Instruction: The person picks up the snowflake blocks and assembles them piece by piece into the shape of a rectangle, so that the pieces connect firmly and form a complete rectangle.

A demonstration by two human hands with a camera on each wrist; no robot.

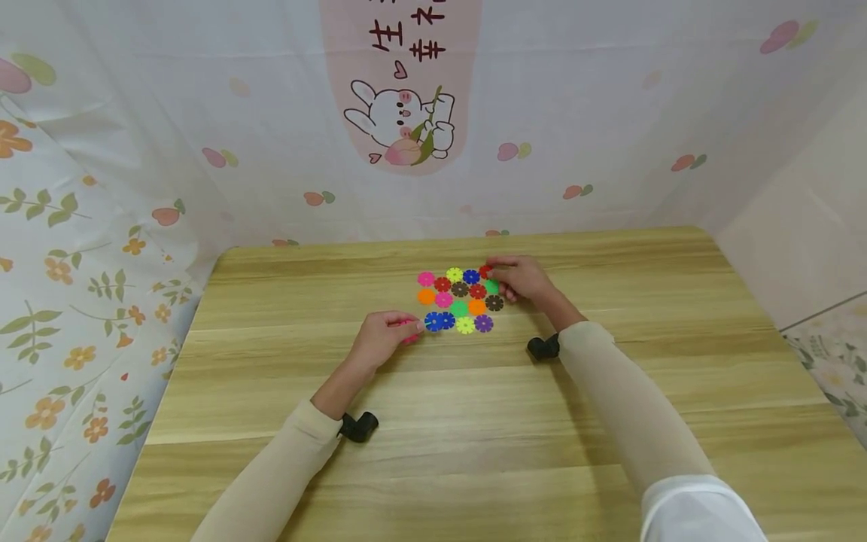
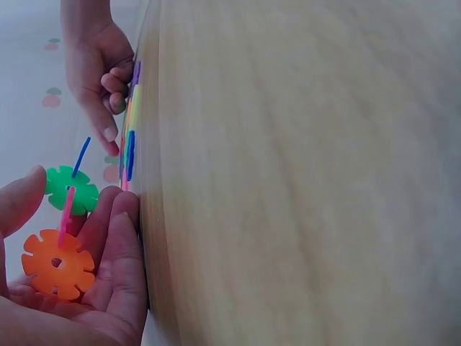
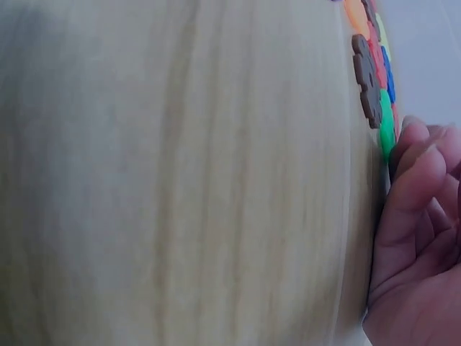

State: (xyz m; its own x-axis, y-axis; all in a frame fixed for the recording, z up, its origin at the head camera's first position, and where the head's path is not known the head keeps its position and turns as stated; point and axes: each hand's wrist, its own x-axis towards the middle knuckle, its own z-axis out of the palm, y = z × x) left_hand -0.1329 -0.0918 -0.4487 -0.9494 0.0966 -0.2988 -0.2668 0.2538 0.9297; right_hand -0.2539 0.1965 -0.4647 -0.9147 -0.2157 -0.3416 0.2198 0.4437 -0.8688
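My left hand (image 1: 379, 340) holds a small chain of slotted plastic snowflake discs, linked crosswise, between thumb and fingers. In the left wrist view its orange disc (image 2: 57, 264) lies over the palm, followed by an edge-on pink disc (image 2: 66, 215), a green disc (image 2: 72, 190) and an edge-on blue disc (image 2: 81, 156). From the head, this blue end overlaps the flat discs' lower left corner. My right hand (image 1: 524, 280) has thumb and index finger at a red disc (image 1: 485, 272), pinching it at the far right corner. Its other fingers are curled beside a flat green disc (image 1: 493, 287).
Several flat discs lie close together in rows, among them a yellow disc (image 1: 454, 274), a brown disc (image 1: 495, 303) and a purple disc (image 1: 484, 324). They lie on a wood-grain table (image 1: 433, 444), with a printed curtain (image 1: 576, 113) hanging behind its far edge.
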